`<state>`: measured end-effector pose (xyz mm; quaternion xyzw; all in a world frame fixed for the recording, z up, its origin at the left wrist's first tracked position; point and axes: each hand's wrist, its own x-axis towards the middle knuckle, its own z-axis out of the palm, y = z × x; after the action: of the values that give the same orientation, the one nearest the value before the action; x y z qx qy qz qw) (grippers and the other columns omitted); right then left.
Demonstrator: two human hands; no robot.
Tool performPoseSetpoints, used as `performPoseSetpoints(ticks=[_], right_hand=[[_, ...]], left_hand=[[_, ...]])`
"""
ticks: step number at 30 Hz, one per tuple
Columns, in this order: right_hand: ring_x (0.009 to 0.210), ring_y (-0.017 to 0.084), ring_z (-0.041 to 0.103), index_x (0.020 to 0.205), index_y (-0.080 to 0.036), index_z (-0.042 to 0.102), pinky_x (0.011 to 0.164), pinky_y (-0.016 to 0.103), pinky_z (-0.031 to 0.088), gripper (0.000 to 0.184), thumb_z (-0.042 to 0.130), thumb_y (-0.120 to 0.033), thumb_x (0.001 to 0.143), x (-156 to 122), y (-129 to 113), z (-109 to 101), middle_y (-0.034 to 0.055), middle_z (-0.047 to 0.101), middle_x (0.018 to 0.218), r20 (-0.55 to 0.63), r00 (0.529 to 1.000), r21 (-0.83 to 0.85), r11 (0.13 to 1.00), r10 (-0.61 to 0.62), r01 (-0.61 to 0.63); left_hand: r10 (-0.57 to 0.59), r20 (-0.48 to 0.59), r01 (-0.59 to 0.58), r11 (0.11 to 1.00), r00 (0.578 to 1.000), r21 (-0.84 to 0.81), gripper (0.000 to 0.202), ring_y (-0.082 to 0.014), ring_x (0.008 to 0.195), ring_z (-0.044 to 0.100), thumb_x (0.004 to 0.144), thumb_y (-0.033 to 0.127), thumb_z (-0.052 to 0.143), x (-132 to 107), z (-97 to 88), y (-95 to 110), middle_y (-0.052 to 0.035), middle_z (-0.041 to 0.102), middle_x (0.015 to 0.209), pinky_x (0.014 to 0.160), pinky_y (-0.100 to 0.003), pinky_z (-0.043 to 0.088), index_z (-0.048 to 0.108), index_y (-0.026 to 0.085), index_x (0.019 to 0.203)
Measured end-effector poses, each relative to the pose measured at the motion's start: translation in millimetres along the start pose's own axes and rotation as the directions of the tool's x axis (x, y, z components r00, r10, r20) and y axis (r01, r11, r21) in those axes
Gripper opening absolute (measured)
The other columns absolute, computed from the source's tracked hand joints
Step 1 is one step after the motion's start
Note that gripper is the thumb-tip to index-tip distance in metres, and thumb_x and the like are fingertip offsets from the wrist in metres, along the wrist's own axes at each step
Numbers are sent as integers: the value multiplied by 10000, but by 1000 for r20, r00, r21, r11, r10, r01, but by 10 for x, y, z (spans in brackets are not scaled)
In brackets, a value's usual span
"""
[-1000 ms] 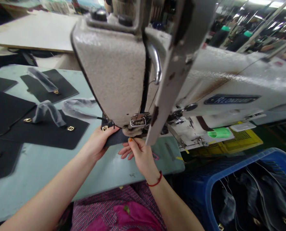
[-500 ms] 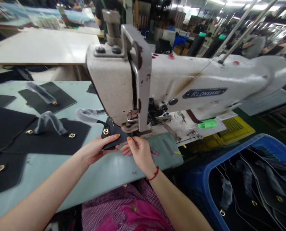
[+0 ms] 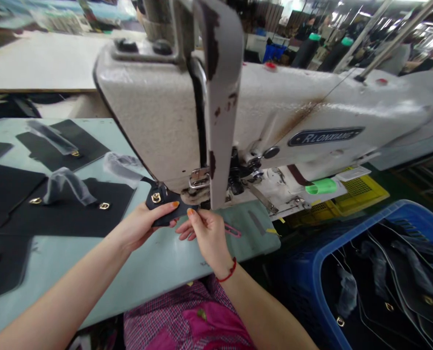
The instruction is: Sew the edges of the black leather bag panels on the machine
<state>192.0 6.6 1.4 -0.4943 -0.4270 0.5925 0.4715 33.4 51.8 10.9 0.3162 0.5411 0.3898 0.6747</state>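
Panel (image 3: 183, 209) lies just below-left of frame centre, at the machine (image 3: 154, 121); left hand (image 3: 141, 224) pinches it, thumb uppermost; right hand (image 3: 209, 232) half-curls at its edge, whether gripping I can't tell.

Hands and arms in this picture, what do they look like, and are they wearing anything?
No sleeves or gloves show. The left hand and the right hand both have orange polish on the thumbnail. A thin red bracelet goes around the right wrist, and no bracelet shows on the left.

This is a sewing workshop: a sewing machine (image 3: 151, 121), thread cones (image 3: 306, 51) and a basket (image 3: 316, 277) of black pieces (image 3: 379, 324) show it.
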Motion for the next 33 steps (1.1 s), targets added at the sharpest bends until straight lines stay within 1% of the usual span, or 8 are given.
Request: performPoseSetpoints(ticks=[3,7,15,19,22,27,30,33], right_hand=[[492,111,645,663,-151,643,454,177,433,518,479,-568,925,6,15,46,65,722,658,-27,1000,21,1000,7,-6],[474,110,640,660,-153,634,443,175,420,529,460,-572,932,16,34,118,66,717,642,-56,998,72,997,14,-10],[429,104,606,650,-161,616,431,187,399,526,443,-567,935,59,42,224,56,700,604,-96,995,94,995,30,-21],[421,100,595,630,-167,593,419,184,376,501,430,-517,949,76,43,270,48,692,590,-110,994,99,995,19,-8],[423,99,590,614,-172,572,411,184,357,479,434,-487,948,86,43,290,41,684,579,-131,991,85,996,25,-14],[390,97,546,578,-186,542,413,203,377,485,435,-493,938,103,59,265,24,662,543,-120,992,70,997,44,-35],[380,97,526,572,-192,535,403,207,356,482,439,-493,937,105,70,230,11,645,522,-104,994,42,998,45,-41],[368,94,501,551,-193,528,399,209,349,485,451,-485,931,94,62,190,8,627,497,-86,995,63,997,50,-45]], left_hand=[[24,18,-24,1000,1000,20,276,-127,527,581,616,328,856,12,-16,9,-47,679,630,485,-200,498,728,120,744],[41,51,-43,998,998,43,204,-136,547,580,650,283,816,32,-41,1,-37,674,618,512,-214,499,717,125,732],[46,37,-47,998,998,37,154,-143,549,580,641,225,790,80,-51,15,-41,667,619,499,-223,497,697,118,700],[62,23,-62,998,998,25,175,-135,532,572,637,236,802,65,-29,27,-39,664,611,486,-216,489,687,116,690],[88,5,-88,996,996,7,196,-139,527,573,645,256,810,40,-9,12,-37,653,591,483,-219,490,687,110,689],[105,-55,-107,993,993,-45,256,-130,536,582,655,315,826,-13,34,-46,-39,680,659,484,-208,492,715,118,774],[128,-95,-135,988,987,-78,276,-130,534,580,639,343,835,-57,87,-97,-36,667,642,474,-204,484,711,127,755],[137,-159,-159,978,978,-135,272,-132,541,582,642,355,830,-130,185,-168,-37,668,641,504,-217,497,698,133,727]])
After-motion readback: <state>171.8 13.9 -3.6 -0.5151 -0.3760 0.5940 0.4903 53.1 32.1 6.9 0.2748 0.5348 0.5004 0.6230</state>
